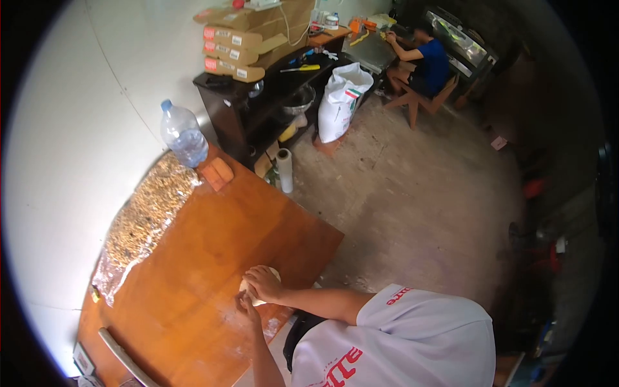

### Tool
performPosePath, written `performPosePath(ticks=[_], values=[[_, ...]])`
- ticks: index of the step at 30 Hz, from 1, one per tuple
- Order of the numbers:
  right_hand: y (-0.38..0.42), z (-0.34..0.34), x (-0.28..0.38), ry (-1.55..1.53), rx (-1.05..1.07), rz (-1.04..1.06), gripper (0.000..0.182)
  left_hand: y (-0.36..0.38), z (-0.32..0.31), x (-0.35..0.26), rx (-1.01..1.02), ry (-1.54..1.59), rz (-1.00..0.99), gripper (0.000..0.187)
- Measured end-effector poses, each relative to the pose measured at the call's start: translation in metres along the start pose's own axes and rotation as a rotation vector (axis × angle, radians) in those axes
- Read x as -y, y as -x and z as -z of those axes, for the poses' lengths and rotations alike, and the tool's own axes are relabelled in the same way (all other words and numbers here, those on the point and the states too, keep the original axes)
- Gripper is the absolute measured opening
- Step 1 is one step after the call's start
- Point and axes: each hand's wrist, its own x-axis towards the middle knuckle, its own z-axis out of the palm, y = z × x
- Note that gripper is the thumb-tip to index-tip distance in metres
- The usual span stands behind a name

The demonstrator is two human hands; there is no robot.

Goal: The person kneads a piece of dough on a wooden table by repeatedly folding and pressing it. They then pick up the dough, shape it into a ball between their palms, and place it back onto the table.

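Note:
A pale round piece of dough point(275, 274) rests at the near edge of the wooden table point(213, 245), partly covered by my fingers. My right hand point(263, 284) lies over the dough with its fingers curled onto it. Below it in the view, my left hand point(245, 307) holds the dough's near side with bent fingers. White, flour-like smears point(232, 319) mark the tabletop around my hands. The underside of the dough is hidden.
Along the wall lie brown crumbly bits point(151, 209) on clear plastic. A water bottle point(184, 137), wooden blocks point(216, 173) and a long pale rod point(126, 357) are on the table. Beyond stand a white sack point(340, 103), dark shelves point(225, 113) and a seated person point(431, 61).

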Motion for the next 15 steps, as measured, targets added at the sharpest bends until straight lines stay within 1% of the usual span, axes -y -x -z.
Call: performPosePath(ticks=[1, 2, 3, 4, 5, 6, 7, 8, 9, 10, 12, 13, 15], values=[[0.003, 0.004, 0.002, 0.011, -0.055, 0.058, 0.031, 0.003, -0.008, -0.01, -0.091, -0.041, -0.008, 0.035], [0.005, 0.008, 0.002, 0.023, -0.111, 0.119, 0.033, 0.005, -0.019, -0.015, -0.082, -0.032, 0.023, 0.035], [0.006, 0.006, -0.001, 0.023, -0.001, 0.072, 0.035, 0.004, -0.032, -0.019, -0.156, -0.208, -0.062, 0.04], [0.003, 0.003, -0.005, 0.033, 0.023, 0.056, 0.035, 0.001, -0.042, -0.021, -0.226, -0.385, -0.151, 0.045], [-0.006, 0.005, -0.004, 0.046, 0.137, -0.005, 0.035, -0.006, -0.049, -0.009, -0.302, -0.45, -0.181, 0.049], [-0.014, 0.001, -0.009, 0.061, 0.248, -0.066, 0.035, -0.018, -0.049, -0.001, -0.286, -0.439, -0.159, 0.049], [-0.024, -0.006, -0.013, 0.072, 0.287, -0.145, 0.035, -0.033, -0.048, 0.006, -0.259, -0.533, -0.102, 0.047], [-0.035, -0.011, -0.018, 0.084, 0.307, -0.161, 0.035, -0.047, -0.046, 0.014, -0.229, -0.629, -0.042, 0.045], [-0.048, -0.017, -0.022, 0.124, 0.223, -0.179, 0.033, -0.066, -0.047, 0.017, -0.273, -0.645, -0.087, 0.043], [-0.064, -0.026, -0.026, 0.159, 0.137, -0.193, 0.032, -0.085, -0.045, 0.02, -0.26, -0.645, -0.069, 0.043], [-0.104, -0.043, -0.036, 0.165, 0.172, -0.211, 0.031, -0.123, -0.037, 0.019, -0.218, -0.816, -0.018, 0.042], [-0.126, -0.049, -0.04, 0.182, 0.143, -0.185, 0.03, -0.143, -0.035, 0.018, -0.205, -0.818, -0.01, 0.042], [-0.163, -0.061, -0.044, 0.199, 0.112, -0.172, 0.03, -0.177, -0.033, 0.017, -0.385, -0.815, -0.08, 0.048]])
